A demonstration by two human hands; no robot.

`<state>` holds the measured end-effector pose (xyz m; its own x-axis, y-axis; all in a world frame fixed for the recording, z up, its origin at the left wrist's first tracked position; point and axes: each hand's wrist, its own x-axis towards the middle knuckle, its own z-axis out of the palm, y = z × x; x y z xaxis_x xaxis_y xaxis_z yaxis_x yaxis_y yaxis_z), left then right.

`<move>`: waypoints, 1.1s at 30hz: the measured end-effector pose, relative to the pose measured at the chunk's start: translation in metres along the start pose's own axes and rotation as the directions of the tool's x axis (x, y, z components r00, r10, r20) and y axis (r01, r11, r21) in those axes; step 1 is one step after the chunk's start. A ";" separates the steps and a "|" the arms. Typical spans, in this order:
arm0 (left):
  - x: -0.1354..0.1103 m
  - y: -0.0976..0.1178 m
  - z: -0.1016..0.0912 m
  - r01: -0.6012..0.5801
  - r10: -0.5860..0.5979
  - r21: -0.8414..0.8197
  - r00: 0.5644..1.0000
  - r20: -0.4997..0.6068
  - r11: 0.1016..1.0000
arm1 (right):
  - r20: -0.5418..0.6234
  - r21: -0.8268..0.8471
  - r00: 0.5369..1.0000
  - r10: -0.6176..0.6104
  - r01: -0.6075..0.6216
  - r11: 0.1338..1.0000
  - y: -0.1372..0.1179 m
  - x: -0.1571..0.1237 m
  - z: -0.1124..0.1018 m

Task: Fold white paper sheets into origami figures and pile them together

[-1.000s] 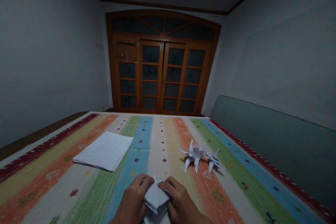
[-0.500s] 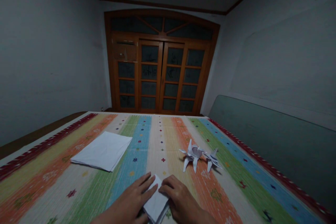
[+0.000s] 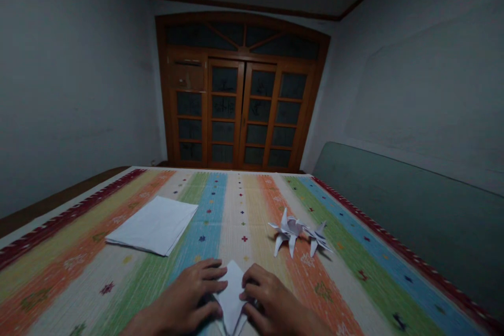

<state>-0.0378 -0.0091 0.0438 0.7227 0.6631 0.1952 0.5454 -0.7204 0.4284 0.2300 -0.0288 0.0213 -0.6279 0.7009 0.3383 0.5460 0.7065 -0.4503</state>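
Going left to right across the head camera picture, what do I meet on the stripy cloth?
Flat stack of white paper → left hand → folded white paper piece → right hand → larger white paper origami figure → smaller white paper origami figure

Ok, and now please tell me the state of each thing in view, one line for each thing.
left hand: fingers extended, touching the paper
right hand: fingers touching the paper
folded white paper: pointed, between the hands
stack of white paper: lying flat
two paper figures: folded, standing
wooden glazed doors: shut
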 end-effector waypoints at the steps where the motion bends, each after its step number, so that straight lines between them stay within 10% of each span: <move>1: 0.000 0.000 0.000 -0.012 0.012 0.002 1.000 -0.021 1.000 | -0.019 -0.016 1.000 0.003 -0.004 1.000 0.001 0.000 0.001; 8: 0.002 0.002 0.006 -0.051 0.049 -0.007 0.989 -0.137 0.999 | -0.147 0.022 0.989 0.035 -0.032 0.999 0.003 0.002 0.010; 22: 0.012 0.006 0.035 0.234 -0.292 -0.222 0.914 -0.282 0.946 | -0.357 0.164 0.908 0.219 -0.170 0.972 0.010 0.007 0.021; 33: 0.022 0.017 0.042 0.169 -0.350 -0.431 0.854 -0.385 0.886 | -0.397 0.247 0.884 0.246 -0.156 0.956 0.005 0.008 0.031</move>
<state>0.0048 -0.0153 0.0181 0.2627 0.8968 0.3561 0.4224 -0.4387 0.7932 0.2109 -0.0224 -0.0038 -0.2001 0.8326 0.5165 0.4829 0.5425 -0.6874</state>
